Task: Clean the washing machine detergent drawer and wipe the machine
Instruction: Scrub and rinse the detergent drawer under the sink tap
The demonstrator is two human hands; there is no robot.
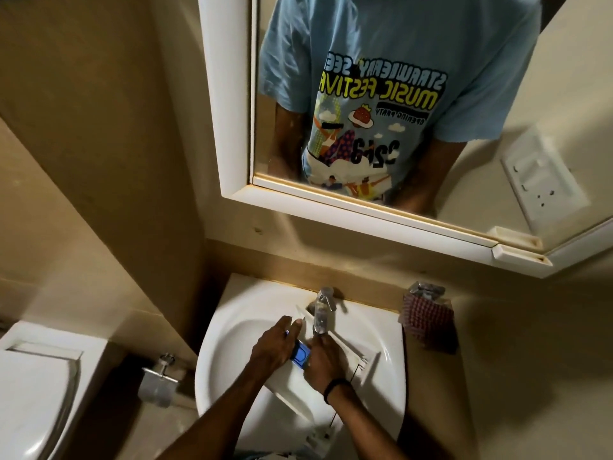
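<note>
A white detergent drawer [345, 351] lies slantwise across the white sink basin [229, 346], under the chrome tap [322, 312]. A blue insert [301, 355] sits in the drawer between my two hands. My left hand [275, 348] rests on the drawer's left part, fingers stretched toward the tap and touching the blue insert. My right hand [323, 363], with a dark band at the wrist, presses on the drawer just below the spout. The drawer's middle is hidden under both hands.
A white-framed mirror [391, 104] hangs above the sink and reflects a person in a light blue printed T-shirt. A red-patterned bottle [428, 318] stands right of the tap. A toilet [36, 386] and a chrome paper holder [159, 381] are at left.
</note>
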